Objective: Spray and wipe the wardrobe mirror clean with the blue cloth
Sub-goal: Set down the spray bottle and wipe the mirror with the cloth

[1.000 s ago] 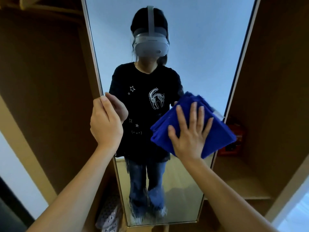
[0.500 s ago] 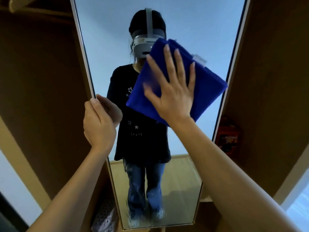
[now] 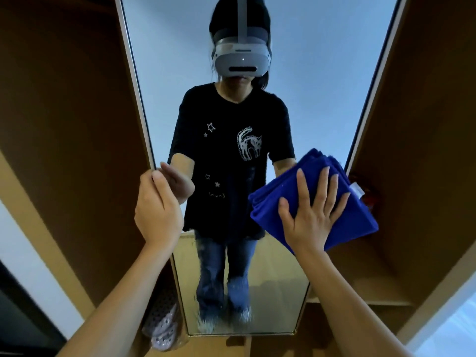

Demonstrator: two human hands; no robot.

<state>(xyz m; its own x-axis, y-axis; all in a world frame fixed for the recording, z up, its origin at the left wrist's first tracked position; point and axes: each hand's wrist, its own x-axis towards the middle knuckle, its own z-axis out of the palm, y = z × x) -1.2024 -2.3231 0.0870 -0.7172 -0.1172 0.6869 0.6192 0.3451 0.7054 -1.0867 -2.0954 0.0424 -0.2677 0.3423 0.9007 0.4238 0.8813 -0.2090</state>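
A tall narrow wardrobe mirror (image 3: pixel 322 73) fills the middle of the head view and reflects a person in a black shirt and a headset. My right hand (image 3: pixel 313 215) lies flat with spread fingers on a folded blue cloth (image 3: pixel 353 217), pressing it against the glass at the mirror's right edge, about mid-height. My left hand (image 3: pixel 158 212) is closed around the mirror's left edge (image 3: pixel 144 119), fingers wrapped behind the frame. No spray bottle is in sight.
Brown wardrobe panels (image 3: pixel 64 112) flank the mirror on both sides. A shelf (image 3: pixel 381 297) sits low on the right with a red object (image 3: pixel 371 197) behind the cloth. A patterned pinkish bag (image 3: pixel 164 323) lies at the bottom left of the mirror.
My right hand has swept the blue cloth from the upper middle of the glass down to the right edge at mid-height. My left hand keeps its grip on the left edge.
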